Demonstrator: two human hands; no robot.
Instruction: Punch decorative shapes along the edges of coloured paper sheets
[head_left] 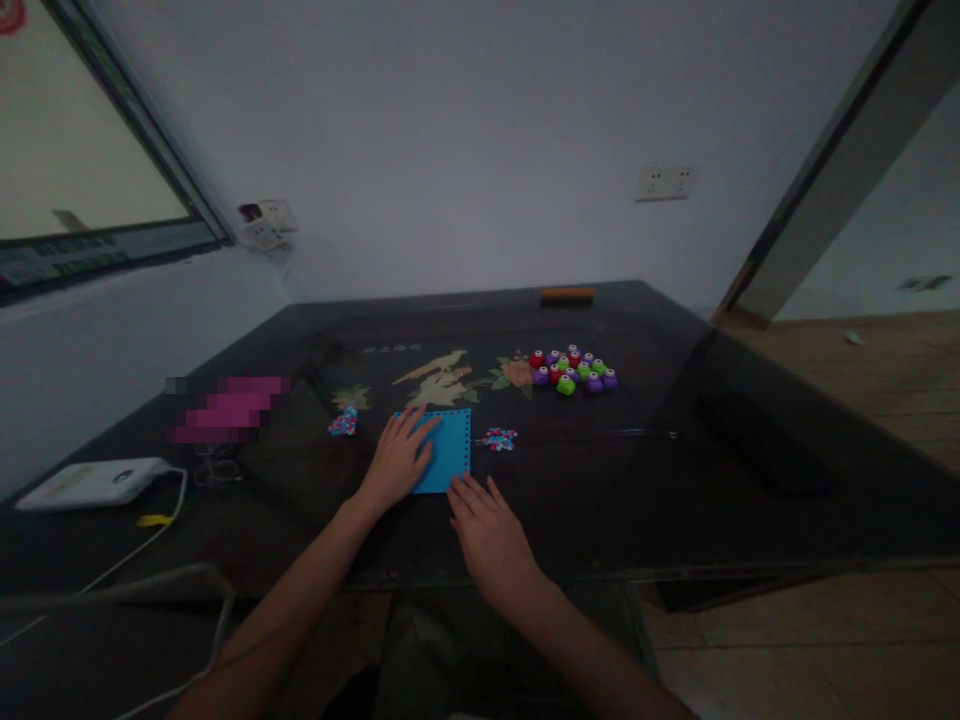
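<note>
A blue square sheet (452,452) with small holes along its edges lies flat on the dark table in front of me. My left hand (399,455) rests on its left part, fingers stretched out and apart. At its lower right corner, my right hand (491,535) touches the edge with extended fingertips; a ring shows on one finger. Just right of the sheet is a small pile of pink, blue and white bits (499,439). A similar colourful pile (344,421) lies left of my left hand. Both piles are too small to make out piece by piece.
Several red, purple and green capped pieces (574,370) cluster at the back right. A brown bar (568,295) lies by the wall. On the left are a blurred pink item (232,408) and a white device (94,483) with a cable. A dark flat object (765,440) lies right.
</note>
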